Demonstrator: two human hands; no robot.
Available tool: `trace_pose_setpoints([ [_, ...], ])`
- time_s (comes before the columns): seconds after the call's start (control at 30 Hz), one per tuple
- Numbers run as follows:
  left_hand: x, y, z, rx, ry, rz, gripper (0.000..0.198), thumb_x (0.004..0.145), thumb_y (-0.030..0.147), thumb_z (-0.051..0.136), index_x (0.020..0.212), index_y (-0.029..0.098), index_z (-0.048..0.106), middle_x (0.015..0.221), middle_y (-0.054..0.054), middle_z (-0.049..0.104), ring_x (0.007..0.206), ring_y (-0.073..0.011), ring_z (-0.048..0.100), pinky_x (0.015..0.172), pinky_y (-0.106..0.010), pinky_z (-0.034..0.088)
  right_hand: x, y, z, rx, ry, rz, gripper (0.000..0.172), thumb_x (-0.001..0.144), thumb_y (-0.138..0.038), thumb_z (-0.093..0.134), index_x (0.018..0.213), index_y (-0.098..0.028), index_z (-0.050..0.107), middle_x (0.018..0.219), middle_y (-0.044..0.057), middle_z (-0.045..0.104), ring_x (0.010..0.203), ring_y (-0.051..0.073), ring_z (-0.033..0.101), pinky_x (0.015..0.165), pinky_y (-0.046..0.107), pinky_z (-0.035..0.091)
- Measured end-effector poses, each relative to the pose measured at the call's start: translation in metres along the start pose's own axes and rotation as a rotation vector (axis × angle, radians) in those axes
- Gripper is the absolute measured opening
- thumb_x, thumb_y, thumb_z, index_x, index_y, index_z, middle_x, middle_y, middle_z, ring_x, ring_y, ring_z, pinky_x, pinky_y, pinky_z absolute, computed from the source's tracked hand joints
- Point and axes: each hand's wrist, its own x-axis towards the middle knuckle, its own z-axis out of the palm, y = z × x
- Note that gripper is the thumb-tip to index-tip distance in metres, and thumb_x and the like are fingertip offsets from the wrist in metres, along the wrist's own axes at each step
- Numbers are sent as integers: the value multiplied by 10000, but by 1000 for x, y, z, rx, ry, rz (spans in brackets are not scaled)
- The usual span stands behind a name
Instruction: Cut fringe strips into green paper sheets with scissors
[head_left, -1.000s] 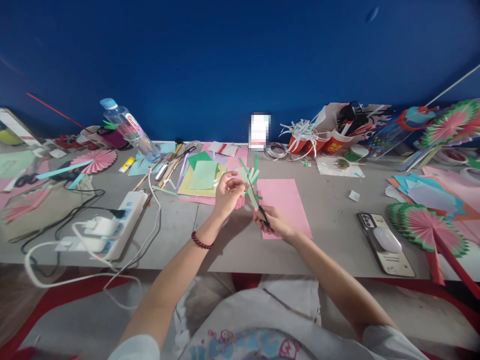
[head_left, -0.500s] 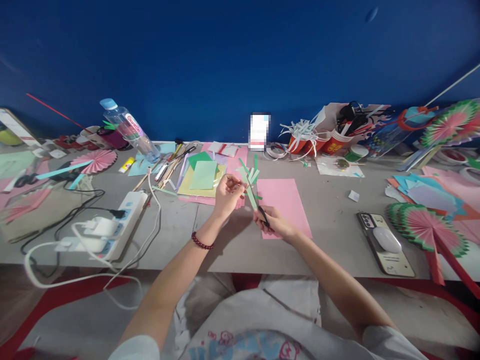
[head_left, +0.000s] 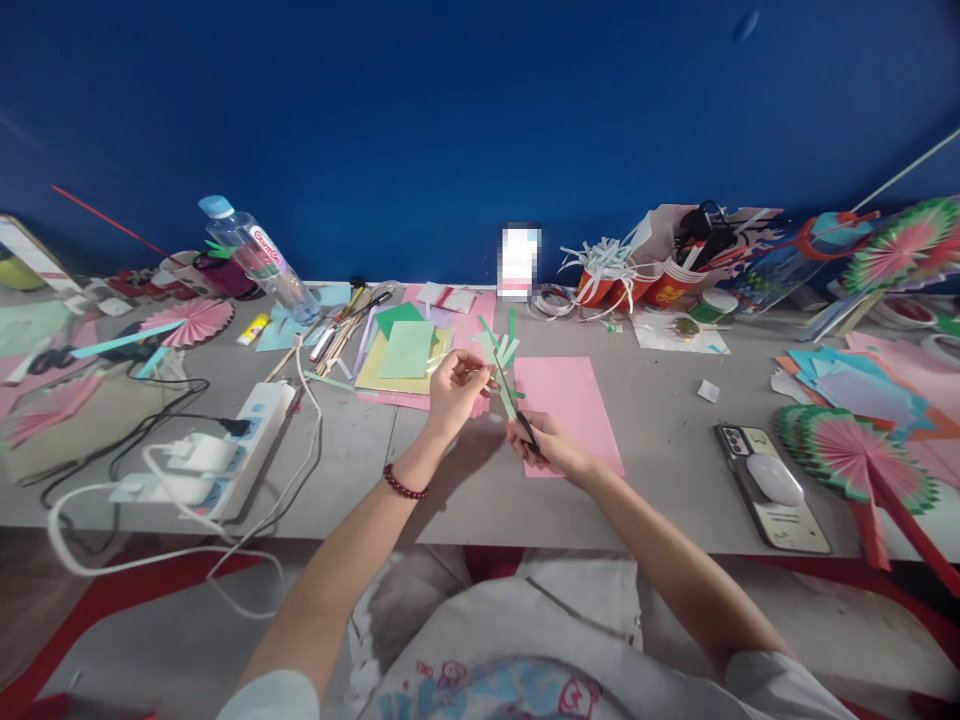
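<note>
From the head camera, the left hand [head_left: 454, 388] is pinched closed on a piece of green paper [head_left: 501, 352] cut into thin strips, held up just above the grey table [head_left: 660, 455] beside a flat pink sheet [head_left: 570, 405]. The right hand [head_left: 546, 447] is curled around the black handles of the scissors [head_left: 519, 412], whose blades slant up into the green paper. A white power strip [head_left: 241, 435] lies well to the left, a phone [head_left: 772, 487] and a pleated paper fan [head_left: 847, 455] to the right.
</note>
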Motion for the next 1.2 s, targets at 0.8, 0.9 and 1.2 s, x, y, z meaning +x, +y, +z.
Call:
trace_pose_setpoints([
  [0.8,3,-7,-3,-40,-14,-45,235,636,156,679,863,170,620,731,3,611,696,-104,599,595,-213,519,0,-1,2,-5,30,-8,459,786,-625,555,739,-170,528,541,-40,501,410,55,405,378,181,286],
  [0.9,2,-7,-3,-44,-18,-40,247,640,142,662,879,172,608,738,1,613,710,-109,608,594,-212,517,0,-2,2,-4,29,-6,465,788,-628,552,740,-166,532,542,-37,506,407,53,401,376,180,280],
  [1.2,-1,-6,0,-50,-19,-57,281,628,160,687,892,176,592,726,8,602,701,-109,605,583,-203,509,0,-2,2,-8,35,-3,482,779,-648,547,738,-168,526,542,-37,508,399,50,403,369,174,281],
])
